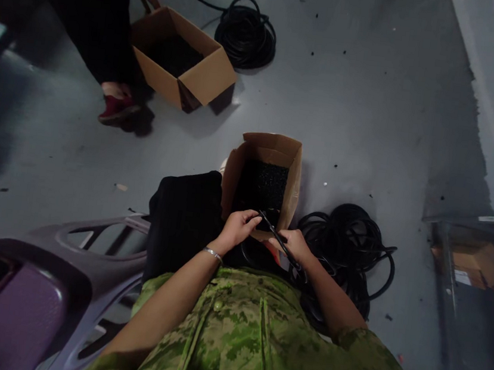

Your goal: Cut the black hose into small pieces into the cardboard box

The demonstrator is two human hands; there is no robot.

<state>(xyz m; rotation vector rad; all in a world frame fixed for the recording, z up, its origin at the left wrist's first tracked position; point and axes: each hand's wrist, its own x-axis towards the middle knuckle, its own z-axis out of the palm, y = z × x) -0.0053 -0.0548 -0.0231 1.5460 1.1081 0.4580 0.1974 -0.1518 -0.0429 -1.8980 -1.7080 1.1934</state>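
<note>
My left hand (238, 227) and my right hand (294, 243) meet just above my lap, both closed on a length of black hose (274, 230) that runs between them. The hose trails off to the right toward a loose black coil (350, 246) on the floor. Directly beyond my hands stands an open cardboard box (292, 172) holding small black pieces. A silver bracelet (212, 254) sits on my left wrist.
A second open cardboard box (206, 75) lies farther off, with another black hose coil (246, 32) behind it. Another person's leg and red shoe (116, 108) stand at the upper left. A purple plastic chair (36, 291) is at my left, a metal frame (448, 264) at the right.
</note>
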